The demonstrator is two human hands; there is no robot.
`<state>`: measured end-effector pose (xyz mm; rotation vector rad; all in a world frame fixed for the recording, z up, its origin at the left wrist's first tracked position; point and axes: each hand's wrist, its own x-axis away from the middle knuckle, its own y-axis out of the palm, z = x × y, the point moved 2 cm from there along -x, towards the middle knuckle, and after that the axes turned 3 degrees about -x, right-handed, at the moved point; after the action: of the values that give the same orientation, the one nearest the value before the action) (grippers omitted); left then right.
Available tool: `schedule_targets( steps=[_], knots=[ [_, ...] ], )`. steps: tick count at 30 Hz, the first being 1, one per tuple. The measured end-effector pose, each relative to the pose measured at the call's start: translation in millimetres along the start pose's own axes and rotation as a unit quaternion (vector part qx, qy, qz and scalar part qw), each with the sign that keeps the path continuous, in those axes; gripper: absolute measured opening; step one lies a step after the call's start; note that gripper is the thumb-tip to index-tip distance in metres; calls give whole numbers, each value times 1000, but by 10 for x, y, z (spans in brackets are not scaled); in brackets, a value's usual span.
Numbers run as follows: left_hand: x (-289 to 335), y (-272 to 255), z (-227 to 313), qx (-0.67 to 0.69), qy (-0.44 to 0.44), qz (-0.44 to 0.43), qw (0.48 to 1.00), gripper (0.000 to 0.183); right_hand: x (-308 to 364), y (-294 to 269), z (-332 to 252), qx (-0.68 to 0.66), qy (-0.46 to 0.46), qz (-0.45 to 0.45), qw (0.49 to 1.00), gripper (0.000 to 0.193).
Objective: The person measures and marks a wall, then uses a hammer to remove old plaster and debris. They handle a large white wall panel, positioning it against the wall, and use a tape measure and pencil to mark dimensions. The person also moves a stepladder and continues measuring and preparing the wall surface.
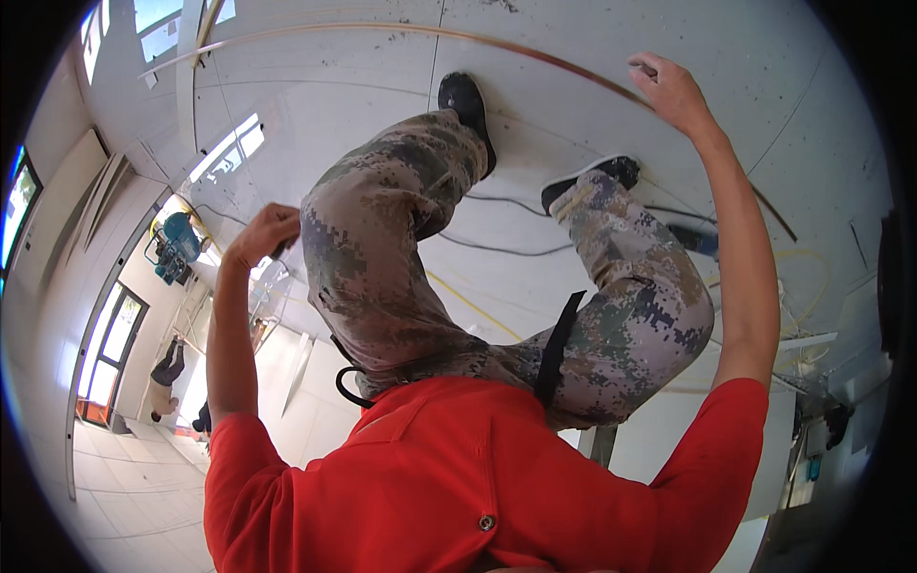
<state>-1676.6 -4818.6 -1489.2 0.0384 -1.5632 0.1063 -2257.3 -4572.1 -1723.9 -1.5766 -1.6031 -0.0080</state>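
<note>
My left hand [270, 233] is out to the left beside my left knee. Its fingers are closed on a small dark object [281, 250], mostly hidden, whose kind I cannot make out. Ahead on the right, my right hand [672, 93] is raised with curled fingers; whatever is between them, if anything, is too small to tell. A long thin brownish strip [516, 48] crosses the pale floor ahead of my shoes. It passes behind my right hand and forearm, and its far right end shows beyond the arm. I cannot tell whether the hand touches it.
Dark cables [521, 250] and a yellow line [473, 304] run along the floor between and beside my legs. A dark blue tool-like object [694, 239] lies near my right forearm. At the left are a blue machine [174, 246], leaning panels [103, 205] and another person [164, 382].
</note>
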Motion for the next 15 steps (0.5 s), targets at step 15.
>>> schedule_targets(
  steps=[15],
  knots=[
    [-113,225,4111,334,653,-73,676,21,40,-869,-2545,-207,-333,276,878,84]
  ],
)
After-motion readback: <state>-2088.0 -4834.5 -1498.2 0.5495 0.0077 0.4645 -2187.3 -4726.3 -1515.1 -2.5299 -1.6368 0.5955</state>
